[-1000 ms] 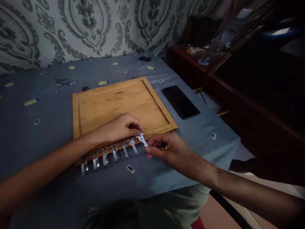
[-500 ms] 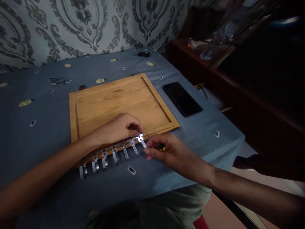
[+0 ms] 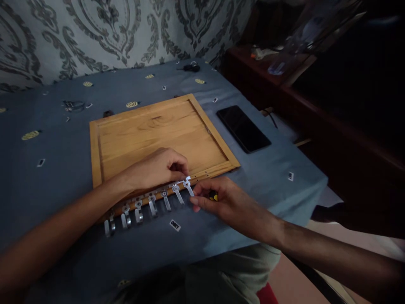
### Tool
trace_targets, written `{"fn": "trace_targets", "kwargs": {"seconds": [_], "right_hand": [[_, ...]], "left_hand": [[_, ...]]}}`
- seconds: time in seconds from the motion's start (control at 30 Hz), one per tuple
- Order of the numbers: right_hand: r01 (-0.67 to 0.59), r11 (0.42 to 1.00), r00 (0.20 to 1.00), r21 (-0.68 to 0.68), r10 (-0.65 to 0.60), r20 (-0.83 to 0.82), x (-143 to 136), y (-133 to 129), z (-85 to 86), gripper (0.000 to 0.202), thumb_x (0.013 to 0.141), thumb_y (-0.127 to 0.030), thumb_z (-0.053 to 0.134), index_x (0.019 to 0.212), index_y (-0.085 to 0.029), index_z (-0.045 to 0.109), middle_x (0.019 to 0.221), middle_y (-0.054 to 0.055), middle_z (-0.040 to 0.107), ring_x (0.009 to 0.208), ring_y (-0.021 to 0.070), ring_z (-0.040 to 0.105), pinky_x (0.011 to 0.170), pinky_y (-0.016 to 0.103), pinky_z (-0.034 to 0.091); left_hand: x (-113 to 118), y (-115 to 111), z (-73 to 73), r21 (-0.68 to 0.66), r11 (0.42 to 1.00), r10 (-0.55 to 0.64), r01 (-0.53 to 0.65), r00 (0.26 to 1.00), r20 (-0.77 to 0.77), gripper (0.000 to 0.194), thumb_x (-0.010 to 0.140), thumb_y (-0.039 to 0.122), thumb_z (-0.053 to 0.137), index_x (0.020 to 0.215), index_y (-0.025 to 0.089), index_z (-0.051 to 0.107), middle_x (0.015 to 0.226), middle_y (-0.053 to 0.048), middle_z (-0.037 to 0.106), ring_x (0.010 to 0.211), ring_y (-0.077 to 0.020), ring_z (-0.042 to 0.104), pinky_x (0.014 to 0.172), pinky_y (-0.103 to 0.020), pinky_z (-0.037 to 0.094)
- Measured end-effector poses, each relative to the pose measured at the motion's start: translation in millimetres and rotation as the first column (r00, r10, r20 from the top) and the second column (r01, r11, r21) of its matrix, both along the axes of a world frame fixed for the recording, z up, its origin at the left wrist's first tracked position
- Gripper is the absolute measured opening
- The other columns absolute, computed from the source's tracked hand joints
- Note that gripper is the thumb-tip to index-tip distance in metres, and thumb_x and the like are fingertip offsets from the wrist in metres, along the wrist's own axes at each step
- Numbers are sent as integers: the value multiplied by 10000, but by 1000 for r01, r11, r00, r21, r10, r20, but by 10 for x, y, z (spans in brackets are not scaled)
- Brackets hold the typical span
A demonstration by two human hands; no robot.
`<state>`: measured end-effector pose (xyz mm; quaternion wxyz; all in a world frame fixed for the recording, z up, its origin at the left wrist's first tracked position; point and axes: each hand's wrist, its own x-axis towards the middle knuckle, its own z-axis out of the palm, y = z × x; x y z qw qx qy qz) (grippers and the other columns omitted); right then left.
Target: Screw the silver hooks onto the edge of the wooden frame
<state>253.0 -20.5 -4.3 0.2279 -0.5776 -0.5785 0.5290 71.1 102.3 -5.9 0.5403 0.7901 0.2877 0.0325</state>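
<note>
A framed wooden panel point(image 3: 155, 131) lies flat on the blue cloth. Several metal hooks point(image 3: 138, 213) stand out in a row from its near edge. My left hand point(image 3: 163, 166) rests over that edge, thumb and fingertips pinched at the top of the rightmost hook point(image 3: 189, 188). From the right, my right hand point(image 3: 218, 196) pinches the lower end of the same hook between thumb and forefinger. Something small, yellow and black, shows within the curled fingers of my right hand; what it is cannot be made out.
A black phone point(image 3: 243, 128) lies right of the panel. Keys point(image 3: 191, 66) and a small dark item point(image 3: 73, 106) are farther back. A dark red wooden piece of furniture point(image 3: 335, 131) with a clear bottle point(image 3: 280, 65) stands at the right.
The rightmost hook has turned slightly and now lies closer to the panel's edge. Both hands keep nearly the same place; the view has shifted a little.
</note>
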Motion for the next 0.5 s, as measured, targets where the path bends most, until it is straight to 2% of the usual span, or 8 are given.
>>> {"fn": "trace_targets", "kwargs": {"seconds": [0.5], "right_hand": [[-15,1000,1000,2,15,-25,11,22,11,207,927,-276,653,733,-210,685,733,3,727,718,149,615,699,302,435]], "left_hand": [[-2,16,27,-11,998,-58,58,998,-9,110,817,148,632,725,149,693,649,31,630,625,-93,526,594,-214,383]]}}
